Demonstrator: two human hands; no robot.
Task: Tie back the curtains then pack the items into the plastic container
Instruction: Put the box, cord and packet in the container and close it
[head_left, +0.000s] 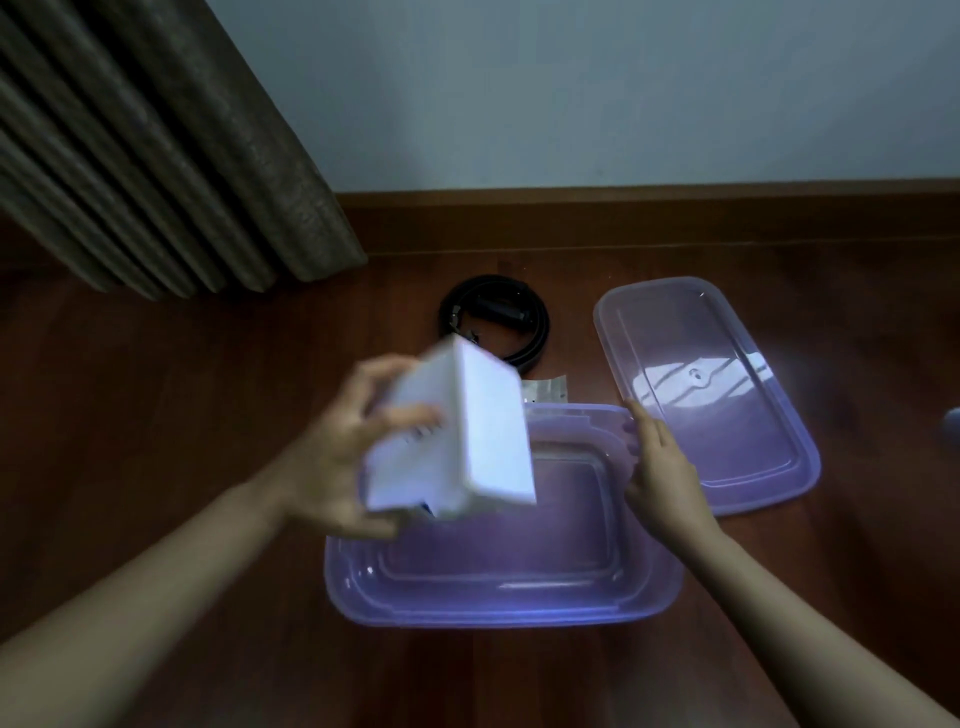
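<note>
My left hand (343, 457) grips a white box (457, 441), tilted and blurred, above the left end of a translucent purple plastic container (498, 597) that stands open on the wooden floor. My right hand (660, 473) rests on the container's right rim with the fingers together and pointing away from me. The container's lid (727, 415) lies flat on the floor to the right. A coiled black belt (493, 322) lies behind the box, and a small clear packet (545, 389) lies between belt and container. The brown curtain (156, 156) hangs at the upper left.
A pale wall (623, 93) with a wooden skirting board (675, 218) runs across the back. A small pale object (953, 423) shows at the right edge. The dark wooden floor (156, 415) spreads to the left of the container.
</note>
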